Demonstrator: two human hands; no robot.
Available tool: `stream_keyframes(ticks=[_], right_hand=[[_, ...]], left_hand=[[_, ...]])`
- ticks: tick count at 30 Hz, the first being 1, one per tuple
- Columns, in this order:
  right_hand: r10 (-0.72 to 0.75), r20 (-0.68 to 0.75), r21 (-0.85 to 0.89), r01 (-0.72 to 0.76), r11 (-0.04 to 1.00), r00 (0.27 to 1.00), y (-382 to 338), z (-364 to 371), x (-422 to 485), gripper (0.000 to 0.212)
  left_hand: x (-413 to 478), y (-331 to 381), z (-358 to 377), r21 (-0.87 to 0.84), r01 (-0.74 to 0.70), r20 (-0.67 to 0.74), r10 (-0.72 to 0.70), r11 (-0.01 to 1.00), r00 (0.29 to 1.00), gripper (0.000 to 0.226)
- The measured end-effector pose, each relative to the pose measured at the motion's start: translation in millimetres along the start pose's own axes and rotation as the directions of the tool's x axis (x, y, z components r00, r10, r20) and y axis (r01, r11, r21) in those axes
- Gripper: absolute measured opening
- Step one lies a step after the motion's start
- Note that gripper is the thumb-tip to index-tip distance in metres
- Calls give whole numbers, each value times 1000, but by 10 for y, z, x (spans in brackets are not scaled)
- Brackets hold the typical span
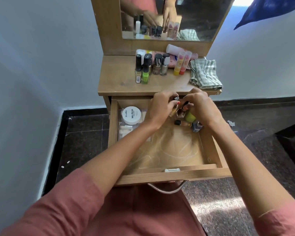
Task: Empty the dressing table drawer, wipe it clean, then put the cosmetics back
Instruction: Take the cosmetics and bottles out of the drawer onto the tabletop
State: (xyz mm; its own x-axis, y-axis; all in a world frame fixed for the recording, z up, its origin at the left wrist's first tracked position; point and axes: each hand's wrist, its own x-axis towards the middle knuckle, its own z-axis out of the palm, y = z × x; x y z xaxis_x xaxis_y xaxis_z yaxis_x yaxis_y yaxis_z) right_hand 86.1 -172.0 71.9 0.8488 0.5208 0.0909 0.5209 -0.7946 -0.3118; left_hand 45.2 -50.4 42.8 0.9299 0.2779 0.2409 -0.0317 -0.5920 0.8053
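Emptying seemed the step in hand: at the smeared drawer's (169,174) one-o'clock corner the left hand (162,106) gripped a dark-capped bottle (176,98) and the right hand (201,106) pinched a second bottle (184,106), both next needing lifting to the tabletop (119,79) at twelve o'clock.

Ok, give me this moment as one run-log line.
phase: emptying | drawer: open, part full | left hand: grips dark-capped bottle | right hand: grips small bottle | tabletop: nail polishes, cloth

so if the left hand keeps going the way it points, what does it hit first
Probably the right hand, just ahead of the left hand over the small bottles; depth is unclear.
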Motion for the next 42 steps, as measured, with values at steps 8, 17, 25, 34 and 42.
stream_keyframes(ticks=[8,17,25,34,42], right_hand=[[-85,-172,122,107,987,982,-267,-406,256,21],[-57,-219,209,104,972,974,-476,-419,694,24],[-16,-167,217,53,975,986,-525,-312,891,26],[-43,-163,285,89,954,986,-555,-164,959,23],[-39,-186,302,95,949,982,-515,-129,954,26]], left_hand=[[258,287,-529,26,-114,-5,114,993,994,23],[730,295,-844,253,-77,-14,84,964,996,23],[928,169,-824,401,-78,-52,107,913,993,21],[971,93,-832,412,-45,-57,75,910,996,18],[899,133,-829,467,-6,-107,63,884,992,20]])
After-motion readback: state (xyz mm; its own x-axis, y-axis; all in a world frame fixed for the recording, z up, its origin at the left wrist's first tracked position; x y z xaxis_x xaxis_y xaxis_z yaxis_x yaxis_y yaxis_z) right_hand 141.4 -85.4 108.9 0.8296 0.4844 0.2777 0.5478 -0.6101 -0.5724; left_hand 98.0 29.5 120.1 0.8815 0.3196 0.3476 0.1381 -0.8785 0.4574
